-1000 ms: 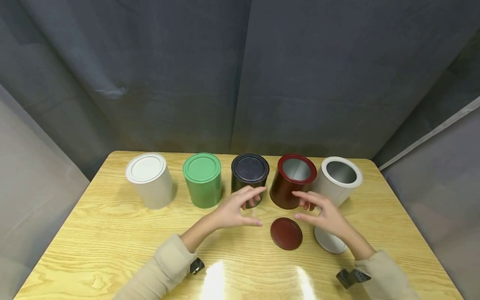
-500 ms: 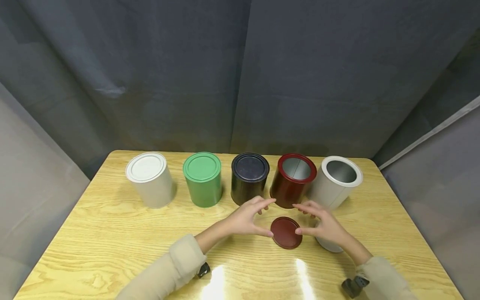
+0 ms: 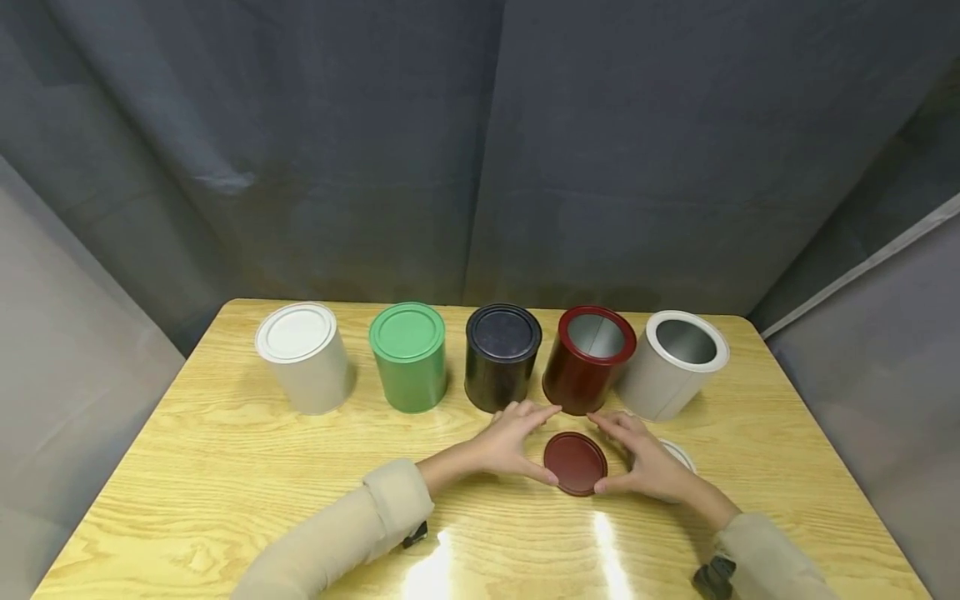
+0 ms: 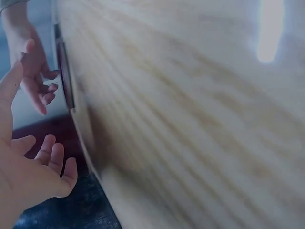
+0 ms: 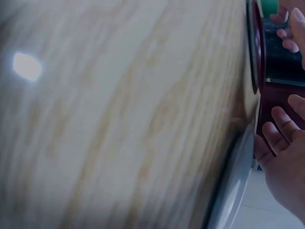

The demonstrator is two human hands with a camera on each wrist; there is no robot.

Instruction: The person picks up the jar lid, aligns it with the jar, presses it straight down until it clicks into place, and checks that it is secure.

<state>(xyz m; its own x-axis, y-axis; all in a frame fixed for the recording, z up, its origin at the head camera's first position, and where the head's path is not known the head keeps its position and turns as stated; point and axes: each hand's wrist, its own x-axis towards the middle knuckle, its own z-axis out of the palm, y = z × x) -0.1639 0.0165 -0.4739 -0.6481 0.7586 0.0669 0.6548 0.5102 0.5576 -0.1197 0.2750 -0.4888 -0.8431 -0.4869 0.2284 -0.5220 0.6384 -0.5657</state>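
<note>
A round dark red lid (image 3: 575, 463) lies flat on the wooden table, in front of a dark red can (image 3: 581, 375) whose top is uncovered. My left hand (image 3: 512, 443) is at the lid's left side, thumb and fingers spread apart. Mirroring it on the right, my right hand (image 3: 645, 462) has its thumb tip close by the lid's right edge. Neither hand grips anything. Partly hidden under the right hand is a white lid (image 3: 677, 454). In the right wrist view the red lid (image 5: 257, 47) appears edge-on, with the white lid (image 5: 233, 186) nearer.
Along the back of the table (image 3: 187, 500) stand a lidded white can (image 3: 311, 375), a lidded green can (image 3: 410, 375) and a lidded black can (image 3: 498, 379). An uncovered white can (image 3: 660, 383) is right of the red one. Dark curtains (image 3: 360, 150) hang behind.
Both hands have come down and closer to the red lid, the left one moving rightward and toward me. The right hand now covers more of the white lid. Cans and lids stay put.
</note>
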